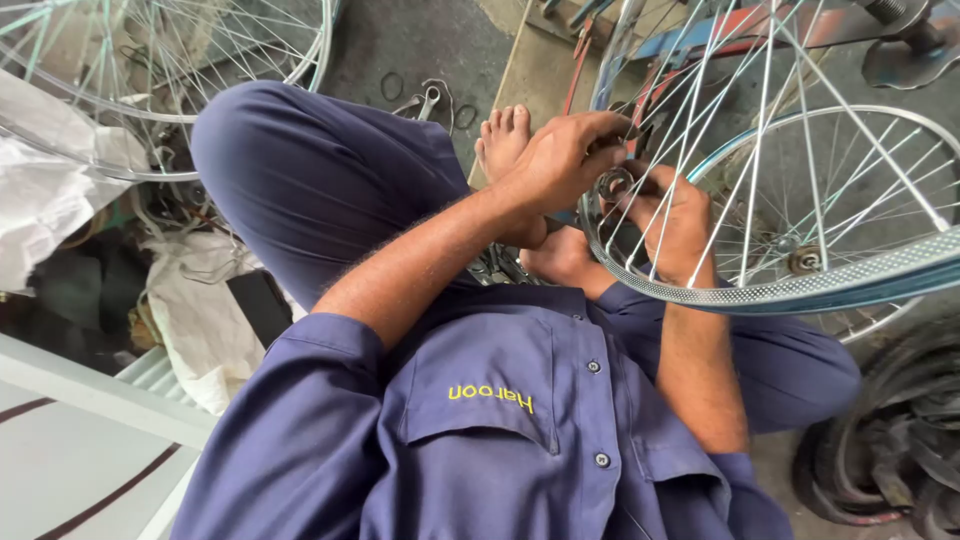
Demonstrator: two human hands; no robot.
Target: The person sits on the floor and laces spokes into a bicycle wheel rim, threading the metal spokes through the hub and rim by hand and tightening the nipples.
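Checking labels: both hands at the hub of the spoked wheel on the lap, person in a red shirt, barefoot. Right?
No, the shirt is blue, not red; the head view shows it. Both hands, left and right, are at the hub of the spoked wheel, barefoot.

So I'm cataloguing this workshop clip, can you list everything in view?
Spoked wheel rim: one, silver, in front of the person, right of centre.
Wheel hub: one, metal, held between both hands.
Second wheel: one, silver, on the floor behind the first.
More rims: at least two, silver, upper left.
Rubber tyres: a pile, black, lower right.
White sacking: crumpled, left.
Spanner: one, metal, on the floor by the knee.
Bare foot: one, top centre.
Left hand: on the hub.
Right hand: reaching through the spokes to the hub.
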